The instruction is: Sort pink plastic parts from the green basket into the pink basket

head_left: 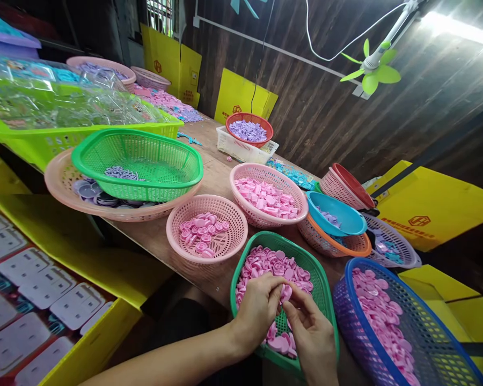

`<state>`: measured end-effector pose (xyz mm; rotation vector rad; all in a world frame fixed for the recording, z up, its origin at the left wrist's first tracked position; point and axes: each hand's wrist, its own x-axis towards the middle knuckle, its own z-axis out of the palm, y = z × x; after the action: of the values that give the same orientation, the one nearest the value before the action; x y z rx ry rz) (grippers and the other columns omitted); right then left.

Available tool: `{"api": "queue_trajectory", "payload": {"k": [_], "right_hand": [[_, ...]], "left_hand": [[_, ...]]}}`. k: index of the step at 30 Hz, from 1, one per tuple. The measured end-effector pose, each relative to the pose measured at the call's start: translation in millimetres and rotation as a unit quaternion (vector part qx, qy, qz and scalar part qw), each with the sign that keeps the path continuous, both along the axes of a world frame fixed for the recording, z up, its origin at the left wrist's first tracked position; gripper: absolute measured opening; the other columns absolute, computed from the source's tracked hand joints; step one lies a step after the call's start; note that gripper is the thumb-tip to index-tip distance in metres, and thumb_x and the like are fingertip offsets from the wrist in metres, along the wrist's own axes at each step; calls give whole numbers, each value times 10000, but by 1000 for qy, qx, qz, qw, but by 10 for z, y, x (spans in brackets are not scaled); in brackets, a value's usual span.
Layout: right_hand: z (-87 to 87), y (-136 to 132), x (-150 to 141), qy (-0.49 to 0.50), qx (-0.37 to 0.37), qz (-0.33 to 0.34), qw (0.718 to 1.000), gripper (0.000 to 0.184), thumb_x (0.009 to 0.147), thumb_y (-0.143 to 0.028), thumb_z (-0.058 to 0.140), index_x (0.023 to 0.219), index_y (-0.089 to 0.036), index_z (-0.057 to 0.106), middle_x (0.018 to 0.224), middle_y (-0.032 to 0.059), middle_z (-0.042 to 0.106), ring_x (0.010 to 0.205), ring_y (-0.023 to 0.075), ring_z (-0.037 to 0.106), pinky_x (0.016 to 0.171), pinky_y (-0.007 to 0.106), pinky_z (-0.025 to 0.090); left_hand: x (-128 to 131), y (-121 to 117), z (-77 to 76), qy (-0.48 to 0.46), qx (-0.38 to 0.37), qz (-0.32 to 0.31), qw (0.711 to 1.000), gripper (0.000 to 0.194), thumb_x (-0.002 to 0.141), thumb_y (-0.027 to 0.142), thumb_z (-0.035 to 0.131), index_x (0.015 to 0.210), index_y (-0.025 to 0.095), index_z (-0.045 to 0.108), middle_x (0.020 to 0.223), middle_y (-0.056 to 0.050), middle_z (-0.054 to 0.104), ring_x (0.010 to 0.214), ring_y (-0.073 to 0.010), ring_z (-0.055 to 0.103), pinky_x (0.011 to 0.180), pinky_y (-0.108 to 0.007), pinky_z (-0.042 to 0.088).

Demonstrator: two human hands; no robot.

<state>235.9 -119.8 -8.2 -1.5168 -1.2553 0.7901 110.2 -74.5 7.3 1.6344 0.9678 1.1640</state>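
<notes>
Head view, and both hands are busy right over the green basket (320, 281), low in front of the body. Left hand (254, 308) has its grip closed, thumb and fingers pinching a small pink piece (285, 293); right hand (313, 333) meets it from the other side, its grip pinched on that same piece. Fingertips nearly together, presumably for fine control, and anything that slips would likely drop back among the loose pink pieces (268, 261) below. Bare mesh shows under the fingers. Now look around: a small pink basket (237, 233) sits just beyond on the worktop (208, 161), probably there for easy reach, with a scattering of pink pieces inside. Blue-rimmed basket (438, 343) to the right, more pink rounds heaped at one side. What carries the green basket, worktop or lap? Can't tell.
</notes>
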Motion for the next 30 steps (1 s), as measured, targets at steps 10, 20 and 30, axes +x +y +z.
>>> {"api": "queue_trajectory", "payload": {"k": [10,20,30], "right_hand": [[225,425,381,-151,-13,100,983,388,792,-274,538,1177,-226,540,975,59,669,853,201,622,730,321,496],[-120,501,222,-533,-126,261,795,141,714,-144,558,840,-198,592,879,42,605,784,193,591,631,249,368],[-194,396,314,-526,-136,257,799,259,687,-14,411,845,-185,524,819,25,583,741,154,568,607,226,336]], "left_hand": [[-730,714,242,138,129,88,978,261,841,196,412,1002,179,617,925,-44,622,844,-153,554,792,-274,423],[-446,653,13,417,238,-98,872,223,769,90,448,928,171,581,892,-62,580,853,-188,533,729,-280,444],[-65,972,-123,469,174,-151,853,257,692,9,432,837,105,620,819,-140,630,812,-243,610,689,-313,468]]}}
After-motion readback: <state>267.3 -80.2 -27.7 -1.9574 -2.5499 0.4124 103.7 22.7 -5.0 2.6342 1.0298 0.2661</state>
